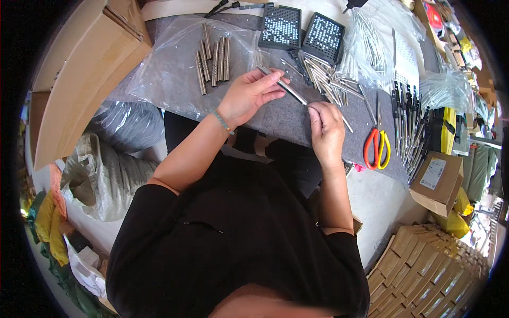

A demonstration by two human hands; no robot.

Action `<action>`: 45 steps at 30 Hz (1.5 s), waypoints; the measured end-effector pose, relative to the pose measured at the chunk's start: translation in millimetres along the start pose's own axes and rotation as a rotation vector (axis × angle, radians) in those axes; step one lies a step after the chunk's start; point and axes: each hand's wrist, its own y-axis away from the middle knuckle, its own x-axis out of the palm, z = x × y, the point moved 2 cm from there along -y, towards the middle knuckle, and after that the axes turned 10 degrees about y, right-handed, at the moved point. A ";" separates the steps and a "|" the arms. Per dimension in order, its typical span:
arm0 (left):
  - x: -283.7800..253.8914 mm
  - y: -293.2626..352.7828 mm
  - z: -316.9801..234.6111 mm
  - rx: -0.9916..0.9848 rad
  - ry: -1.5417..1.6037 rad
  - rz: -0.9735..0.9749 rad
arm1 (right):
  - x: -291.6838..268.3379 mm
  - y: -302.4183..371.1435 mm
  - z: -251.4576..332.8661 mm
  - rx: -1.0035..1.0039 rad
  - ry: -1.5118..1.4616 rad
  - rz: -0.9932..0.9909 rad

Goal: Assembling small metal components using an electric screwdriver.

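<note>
Silvery metal tube (293,93) is held up over the near part of the grey mat (275,121), slanting down from upper L to lower R btwn both hands. L hand (249,96) (beaded bracelet (222,122) on that wrist) pinches it w/ thumb & fingertips near the upper part; R hand (327,130) has its fingers curled, thumb & fingertips gripping the tube's lower end. Beyond the L hand, a grp of short metal tubes (214,63) lies on clear plastic sheeting (159,79). Past the held tube, twd the far edge, sit two black trays (278,45) side by side, w/ small pale pcs in them. A loose pile of slim metal rods (327,79) lies just beyond the R hand, & scissors (375,149) w/ one red, one yellow handle lie to its R, near a row of black-and-silver pens (409,124).
</note>
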 end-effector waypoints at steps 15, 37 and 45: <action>-0.2 -0.6 5.8 -0.001 0.082 -0.005 | -8.6 4.9 3.2 0.050 0.055 0.036; 15.1 9.6 -9.0 0.274 -0.014 -0.104 | 0.4 -1.7 20.7 0.216 -0.232 0.175; 18.7 8.2 -14.9 0.203 0.007 0.099 | 1.3 -9.5 28.1 0.213 -0.283 0.178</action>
